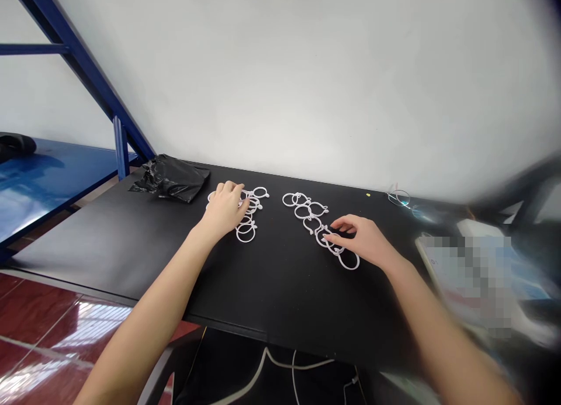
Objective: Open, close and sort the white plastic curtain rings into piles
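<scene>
Two groups of white rings lie on the black table [272, 294]: the left rings [253, 224] bunched by the left hand [223, 208], the right rings [310, 213] strung in an overlapping slanting row that runs down toward the right hand [362, 237]. A crumpled black bag [177, 179] lies near the far edge, left of the left rings; its contents, if any, are hidden. The left arm reaches forward, hand palm down over part of its group, fingers bent and thumb out to the right; whether it grips a ring I cannot tell. The right arm slants inward from the right, hand half turned, thumb and curved fingers parted at the near part of the row. Glasses [408, 205] lie at the far right.
</scene>
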`<state>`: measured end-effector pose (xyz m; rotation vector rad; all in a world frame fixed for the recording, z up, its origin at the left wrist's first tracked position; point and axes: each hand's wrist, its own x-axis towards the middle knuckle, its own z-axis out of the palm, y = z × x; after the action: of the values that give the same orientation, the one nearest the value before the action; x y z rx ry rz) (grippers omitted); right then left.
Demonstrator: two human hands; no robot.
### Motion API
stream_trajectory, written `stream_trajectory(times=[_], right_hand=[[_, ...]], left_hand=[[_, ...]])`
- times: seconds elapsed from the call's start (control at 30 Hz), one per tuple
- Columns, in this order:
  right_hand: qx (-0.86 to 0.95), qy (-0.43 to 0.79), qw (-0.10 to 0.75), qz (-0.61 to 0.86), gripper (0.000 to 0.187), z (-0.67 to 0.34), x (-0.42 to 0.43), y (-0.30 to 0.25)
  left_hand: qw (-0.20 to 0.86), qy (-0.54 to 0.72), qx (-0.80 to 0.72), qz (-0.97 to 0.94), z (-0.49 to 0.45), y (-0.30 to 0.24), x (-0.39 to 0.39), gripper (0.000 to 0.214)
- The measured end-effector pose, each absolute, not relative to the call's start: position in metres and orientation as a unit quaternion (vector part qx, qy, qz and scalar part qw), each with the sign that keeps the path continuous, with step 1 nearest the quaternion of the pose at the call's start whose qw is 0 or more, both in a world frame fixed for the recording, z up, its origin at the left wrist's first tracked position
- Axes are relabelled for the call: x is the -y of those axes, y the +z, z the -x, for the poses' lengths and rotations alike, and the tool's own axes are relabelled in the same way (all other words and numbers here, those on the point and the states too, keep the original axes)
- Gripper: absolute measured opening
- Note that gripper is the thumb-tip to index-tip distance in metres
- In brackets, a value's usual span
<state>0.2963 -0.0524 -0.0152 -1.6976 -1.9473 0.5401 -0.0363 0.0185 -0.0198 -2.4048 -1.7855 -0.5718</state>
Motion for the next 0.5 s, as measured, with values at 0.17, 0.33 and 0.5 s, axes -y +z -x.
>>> stream_trajectory(times=[0.17, 0.33, 0.5], right_hand=[[0.730, 0.141, 0.264, 0.614, 0.041, -0.285, 0.057, -0.013], [0.769, 0.161, 0.221, 0.579, 0.028, -0.282, 0.061, -0.009], [0.765, 0.147, 0.307, 0.546, 0.021, -0.279, 0.060, -0.006]], left_hand=[[0.034, -0.160, 0.594, 0.788, 0.035, -0.018, -0.016, 0.035], [-0.006, -0.243, 0.541, 0.805, 0.027, -0.016, -0.012, 0.032], [-0.061, -0.338, 0.401, 0.849, 0.000, -0.009, 0.007, 0.025]])
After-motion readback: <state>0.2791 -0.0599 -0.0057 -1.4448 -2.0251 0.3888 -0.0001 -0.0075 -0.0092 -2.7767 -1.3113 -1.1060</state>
